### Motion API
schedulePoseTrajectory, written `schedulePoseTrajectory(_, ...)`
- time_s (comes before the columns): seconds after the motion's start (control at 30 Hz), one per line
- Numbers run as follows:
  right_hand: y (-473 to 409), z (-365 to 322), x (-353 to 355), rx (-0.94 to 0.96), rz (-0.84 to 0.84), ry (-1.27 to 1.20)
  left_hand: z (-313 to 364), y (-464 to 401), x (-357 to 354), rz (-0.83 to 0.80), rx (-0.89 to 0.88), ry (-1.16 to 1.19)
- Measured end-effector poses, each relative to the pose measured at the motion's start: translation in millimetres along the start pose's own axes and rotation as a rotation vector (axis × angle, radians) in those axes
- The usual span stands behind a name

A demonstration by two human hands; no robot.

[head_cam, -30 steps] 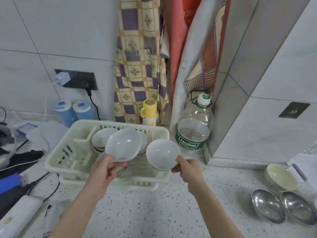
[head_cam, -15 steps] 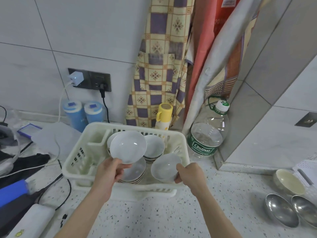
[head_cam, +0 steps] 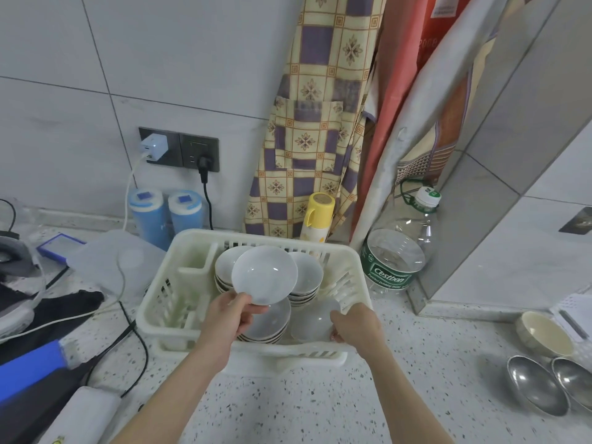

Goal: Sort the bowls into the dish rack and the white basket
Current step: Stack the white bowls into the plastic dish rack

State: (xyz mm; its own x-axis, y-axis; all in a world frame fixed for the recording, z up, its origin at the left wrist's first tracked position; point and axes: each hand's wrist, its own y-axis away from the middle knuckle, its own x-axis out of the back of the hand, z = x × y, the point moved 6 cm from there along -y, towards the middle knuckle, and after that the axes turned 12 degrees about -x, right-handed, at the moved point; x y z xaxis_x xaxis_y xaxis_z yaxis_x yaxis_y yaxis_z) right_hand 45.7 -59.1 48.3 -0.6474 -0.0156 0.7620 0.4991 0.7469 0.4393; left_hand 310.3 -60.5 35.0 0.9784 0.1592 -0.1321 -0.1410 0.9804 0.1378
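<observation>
The left hand (head_cam: pixel 226 315) pinches a white bowl (head_cam: pixel 264 275) by its rim above the stacks in the basket (head_cam: pixel 166 302); it could slip. The right hand (head_cam: pixel 355 325) clamps another bowl (head_cam: pixel 312 320) low inside, risking a knock against the neighbouring stack (head_cam: pixel 266 325).

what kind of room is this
Most likely a home kitchen: a speckled stone counter against tiled walls, a white basket stacked with bowls, an apron hanging by the corner, and steel bowls nearby.
</observation>
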Motion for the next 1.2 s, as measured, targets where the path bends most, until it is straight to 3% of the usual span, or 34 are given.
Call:
schedulePoseTrajectory(0.4,-4,-7,-8,-0.005,-0.033,0.269,-4,-3,1,-0.029,0.019,0.014)
schedulePoseTrajectory(0.57,-12,-5,-10,-0.032,-0.064,0.260,-2,-4,-2,-0.032,0.025,0.037)
schedulePoseTrajectory(0.97,-20,-5,-20,0.021,0.085,0.537,-1,-3,-8,-0.035,0.038,0.040)
schedulePoseTrajectory(1.2,-32,-1,-17,0.057,-0.145,0.440,-3,-1,-5,-0.056,0.031,0.043)
